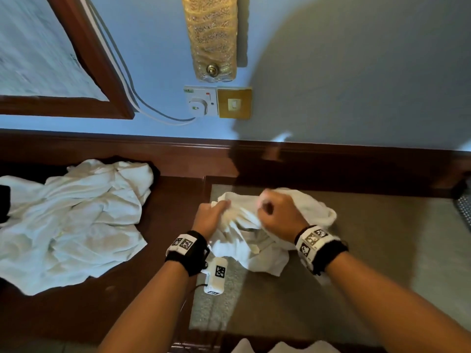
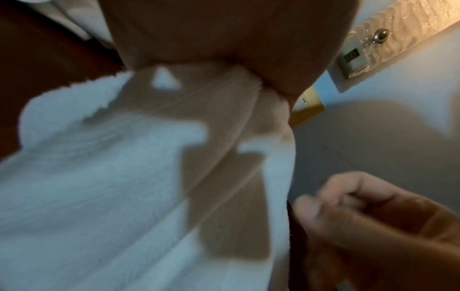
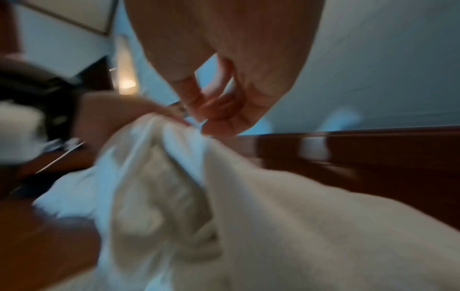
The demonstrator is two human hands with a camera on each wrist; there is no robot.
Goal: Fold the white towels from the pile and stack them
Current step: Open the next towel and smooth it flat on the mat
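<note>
Pale blue wall (image 1: 356,72) with a dark wood-framed picture (image 1: 84,59) upper left, gold wall lamp (image 1: 211,34), white socket (image 1: 201,101) with plug and white cable (image 1: 153,112), brass switch (image 1: 234,104). Dark wooden table (image 1: 158,225) with grey inset pad (image 1: 382,250). Large shadow on wall.

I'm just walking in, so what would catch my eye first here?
First, the two hands at centre: the left hand grips a bunched white towel over the grey mat, with the right hand curled beside it. Next, the pile of white towels lying crumpled to the left.
</note>
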